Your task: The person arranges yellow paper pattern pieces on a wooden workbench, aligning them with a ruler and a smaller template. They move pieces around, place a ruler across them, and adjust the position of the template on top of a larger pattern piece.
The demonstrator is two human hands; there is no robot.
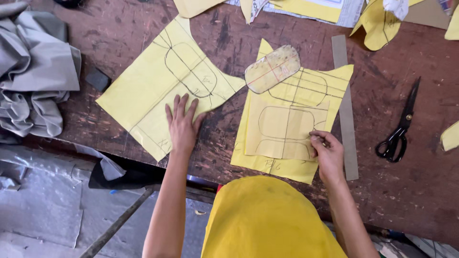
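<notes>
My left hand (182, 125) lies flat, fingers together, on a yellow sheet (153, 91) marked with pencilled rounded outlines. My right hand (327, 152) pinches the right edge of a paler yellow piece (284, 129), which sits on top of a larger yellow sheet (306, 91) with similar drawn shapes. A translucent rounded template (273, 68) rests at the upper edge of that stack. All of it lies on a worn brown wooden table (411, 191).
A grey ruler (345, 105) lies along the right side of the stack. Black scissors (399, 129) sit further right. Crumpled grey cloth (36, 71) covers the table's left end, next to a small dark block (98, 79). More yellow pieces (380, 24) lie at the far edge.
</notes>
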